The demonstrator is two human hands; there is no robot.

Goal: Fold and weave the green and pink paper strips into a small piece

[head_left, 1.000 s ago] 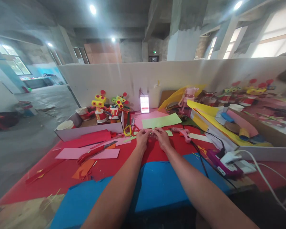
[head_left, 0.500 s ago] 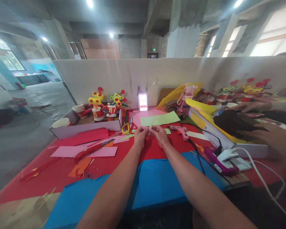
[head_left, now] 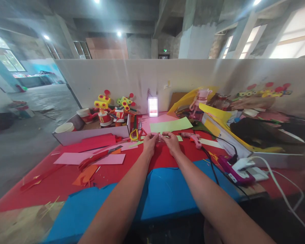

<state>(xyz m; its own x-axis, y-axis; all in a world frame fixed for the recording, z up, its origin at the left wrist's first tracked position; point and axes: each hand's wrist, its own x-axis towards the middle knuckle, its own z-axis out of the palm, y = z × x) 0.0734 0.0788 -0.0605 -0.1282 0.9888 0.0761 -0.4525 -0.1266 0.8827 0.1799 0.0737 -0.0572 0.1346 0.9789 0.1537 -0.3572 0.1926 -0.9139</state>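
Note:
Both my hands meet above the red table covering, fingertips pinched close together. Between them, my left hand (head_left: 149, 145) and my right hand (head_left: 171, 144) hold a small pink strip of paper (head_left: 159, 135), mostly hidden by the fingers. Just beyond them lies a light green paper sheet (head_left: 171, 125). Yellow-handled scissors (head_left: 134, 135) rest left of my left hand. On the right, near my right hand, is a pink glue gun (head_left: 193, 138) with its black cord trailing down. A blue sheet (head_left: 173, 189) lies under my forearms.
At left, a box (head_left: 96, 136) holds paper-cup robot figures (head_left: 104, 115) and cups. Pink strips (head_left: 71, 158) and a red-handled knife (head_left: 96, 158) lie in front. At right are a purple power strip (head_left: 235, 173), a box with yellow paper (head_left: 218, 118), and a co-worker's blurred hand (head_left: 256, 102).
My hands stay nearly in place, still pinching the pink paper. At right, the co-worker's hands have moved off the dark item in the box, one now farther back.

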